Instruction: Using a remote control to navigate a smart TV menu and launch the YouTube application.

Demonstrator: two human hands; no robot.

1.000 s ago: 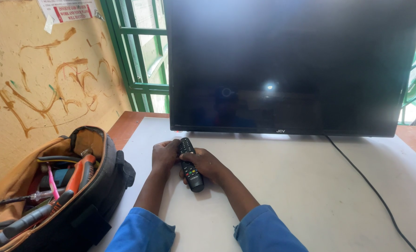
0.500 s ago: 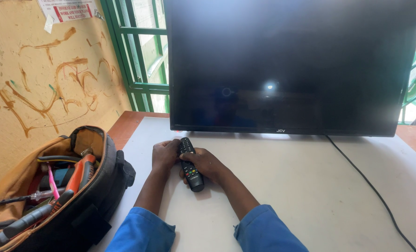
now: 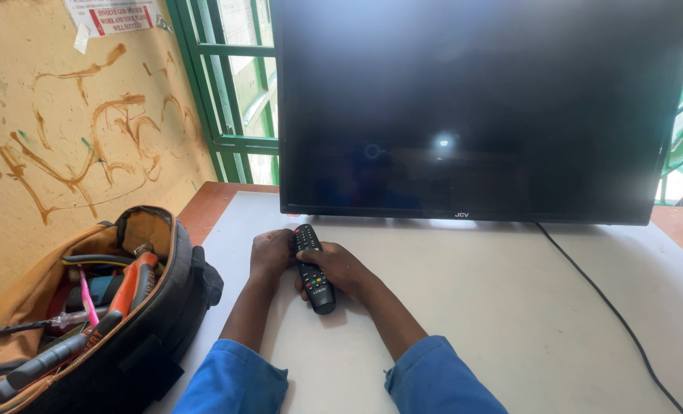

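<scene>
Tool bag: an open tan and black tool bag (image 3: 138, 322) sits at the table's left edge, near the front corner, packed with pliers, screwdrivers and an orange-handled tool.
Wall: an ochre wall (image 3: 57, 138) smeared with brown and green marks rises behind the bag, with a printed notice taped high up.
Left hand: the left hand (image 3: 272, 254) rests on the table (image 3: 495, 307), fingers curled against the left side of the remote's upper half, touching it.
Remote control: a black remote control (image 3: 312, 267) lies between both hands on the table's left-centre area, just in front of the television's lower left corner; its button face is up, and its bare lower end pokes out toward the person past the hands.
Right hand: the right hand (image 3: 340, 270) wraps the remote's right side, thumb laid across the keys at mid-length, fingers pinching the body.
Television: a dark, unlit flat-screen television (image 3: 479, 107) stands along the table's back edge.
Cable: a black cable (image 3: 610, 307) trails from under the screen toward the front right corner.
Change: against the earlier frames, hands and remote keep the same pose and place; no shift is visible.
</scene>
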